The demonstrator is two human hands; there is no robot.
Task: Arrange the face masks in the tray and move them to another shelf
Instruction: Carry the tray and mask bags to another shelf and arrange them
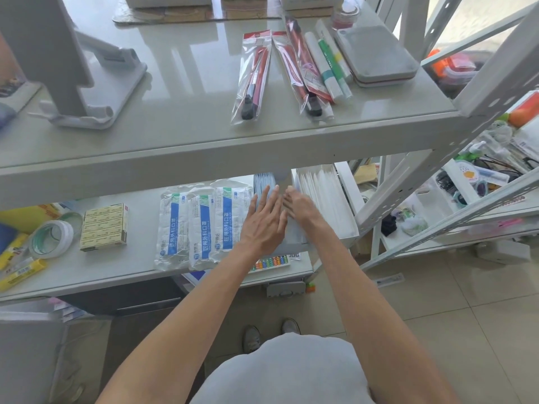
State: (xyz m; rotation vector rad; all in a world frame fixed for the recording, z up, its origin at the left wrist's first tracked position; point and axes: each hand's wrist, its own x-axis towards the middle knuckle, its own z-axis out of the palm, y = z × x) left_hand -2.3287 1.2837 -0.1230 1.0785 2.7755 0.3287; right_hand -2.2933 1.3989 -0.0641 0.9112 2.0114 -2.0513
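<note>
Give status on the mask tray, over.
Left grip open, flat on blue masks. Right grip open, inside tray. Three mask packs loose on shelf beside it. Upper shelf overhangs.

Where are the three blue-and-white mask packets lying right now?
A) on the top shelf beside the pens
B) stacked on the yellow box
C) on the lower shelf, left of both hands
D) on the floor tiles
C: the three mask packets lie flat side by side on the lower shelf, just left of the left hand.
</note>
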